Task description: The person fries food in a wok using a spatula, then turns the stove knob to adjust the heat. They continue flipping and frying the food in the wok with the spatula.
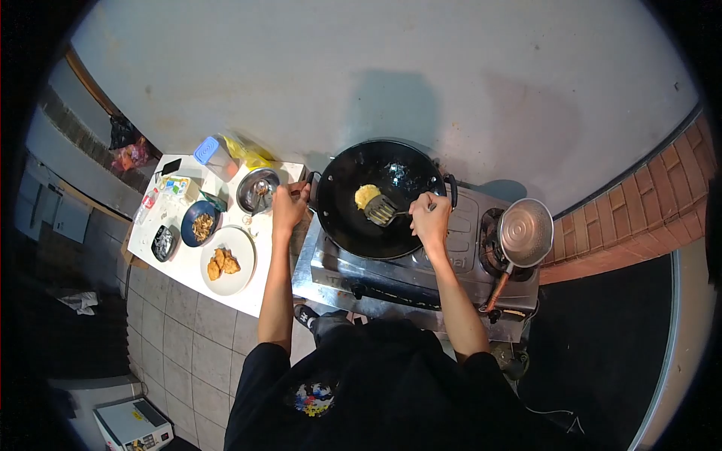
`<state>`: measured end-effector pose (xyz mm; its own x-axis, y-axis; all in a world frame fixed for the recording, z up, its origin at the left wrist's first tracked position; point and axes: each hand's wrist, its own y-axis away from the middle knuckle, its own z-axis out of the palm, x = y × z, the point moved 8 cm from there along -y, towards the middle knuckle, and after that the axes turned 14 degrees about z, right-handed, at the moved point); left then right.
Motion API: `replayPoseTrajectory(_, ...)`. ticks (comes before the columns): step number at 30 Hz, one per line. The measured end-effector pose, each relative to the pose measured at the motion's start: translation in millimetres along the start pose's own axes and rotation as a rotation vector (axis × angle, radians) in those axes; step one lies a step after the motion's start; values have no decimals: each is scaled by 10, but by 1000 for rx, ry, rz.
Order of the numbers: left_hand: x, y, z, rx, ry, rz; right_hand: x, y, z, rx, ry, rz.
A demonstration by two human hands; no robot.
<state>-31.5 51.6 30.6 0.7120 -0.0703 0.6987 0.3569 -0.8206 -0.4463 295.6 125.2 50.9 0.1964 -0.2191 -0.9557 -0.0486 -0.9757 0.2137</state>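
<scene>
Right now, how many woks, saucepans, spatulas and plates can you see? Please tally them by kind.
Woks: 1, a large round black wok
Saucepans: 1, a round silvery metal saucepan with a brown handle
Spatulas: 1, a dark slotted spatula
Plates: 1, a round white plate
Total: 4

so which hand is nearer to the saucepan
Right. The right hand holds the spatula at the wok's right edge, left of the saucepan; the left hand is farther, at the wok's left side.
</scene>
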Motion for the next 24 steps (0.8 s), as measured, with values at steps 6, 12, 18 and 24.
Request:
replayPoseTrajectory(6,-2,18,-2,2,21,-18,-45,-37,-23,127,131,-152)
replayPoseTrajectory(12,-15,19,0,0,16,-4,-18,-64,7,135,143,-206)
replayPoseTrajectory(18,-12,21,3,-1,2,-2,-100,-54,20,143,230,-241)
replayPoseTrajectory(24,3,35,1,-12,-15,12,-187,34,55,132,259,-289)
